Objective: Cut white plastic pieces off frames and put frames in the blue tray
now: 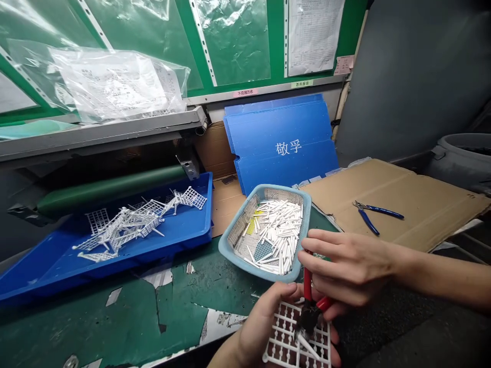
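Gripping the red-handled cutters [307,286] in closed fingers, the right hand [345,266] sets their jaws on a white plastic frame [295,342], which the left hand [261,322] holds from below, its fingers curled around the edge. Just beyond, a light blue tray [230,245] full of white pegs [278,235] sits tilted on a green mat [95,322], its rim close to the right hand. Farther off, tangled frames [130,222] lie in a blue tray [184,255] to the left, and blue-handled pliers [370,212] rest on cardboard [422,204] to the right.
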A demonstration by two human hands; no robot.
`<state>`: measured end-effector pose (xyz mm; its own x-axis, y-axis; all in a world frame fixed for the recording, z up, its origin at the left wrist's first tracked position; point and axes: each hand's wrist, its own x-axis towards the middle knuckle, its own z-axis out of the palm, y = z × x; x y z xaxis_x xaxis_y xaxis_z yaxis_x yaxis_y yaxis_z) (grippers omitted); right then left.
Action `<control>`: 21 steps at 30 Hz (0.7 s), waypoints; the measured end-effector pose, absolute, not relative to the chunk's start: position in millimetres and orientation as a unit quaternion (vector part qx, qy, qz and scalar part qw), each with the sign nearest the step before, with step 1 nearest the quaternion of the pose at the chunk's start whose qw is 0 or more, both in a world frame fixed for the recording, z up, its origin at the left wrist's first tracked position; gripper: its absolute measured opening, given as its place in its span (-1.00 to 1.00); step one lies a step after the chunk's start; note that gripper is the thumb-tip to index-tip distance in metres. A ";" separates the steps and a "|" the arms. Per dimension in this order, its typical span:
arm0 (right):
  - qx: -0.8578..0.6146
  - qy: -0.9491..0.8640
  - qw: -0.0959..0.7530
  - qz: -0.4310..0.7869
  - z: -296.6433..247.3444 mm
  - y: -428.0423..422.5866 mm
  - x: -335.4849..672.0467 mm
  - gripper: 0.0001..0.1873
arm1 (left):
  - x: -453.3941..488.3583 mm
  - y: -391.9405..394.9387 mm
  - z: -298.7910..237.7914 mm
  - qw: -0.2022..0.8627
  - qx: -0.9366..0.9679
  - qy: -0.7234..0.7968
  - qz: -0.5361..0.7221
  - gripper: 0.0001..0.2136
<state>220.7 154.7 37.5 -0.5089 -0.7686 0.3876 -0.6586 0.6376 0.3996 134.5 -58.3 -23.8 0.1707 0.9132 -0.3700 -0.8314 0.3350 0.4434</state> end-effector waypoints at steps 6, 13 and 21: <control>0.381 -0.891 0.239 -0.068 28.7 156.8 220.5 -0.36 | 141.1 -63.3 -27.6 0.715 0.055 0.270 0.642 -0.55; 0.240 -0.945 0.222 -0.019 13.2 153.2 235.2 -0.39 | 134.1 -60.7 10.7 0.587 -0.070 0.358 0.723 -0.53; 0.025 -0.977 0.198 0.070 -3.1 132.8 225.3 -0.48 | 108.8 -15.2 45.0 0.393 -0.118 0.414 0.812 -0.60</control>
<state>225.3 132.8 -3.1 -0.9207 -0.0207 0.3897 -0.0758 0.9890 -0.1267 108.8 -15.2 45.0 -0.6625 0.5415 -0.5175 -0.7369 -0.3476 0.5798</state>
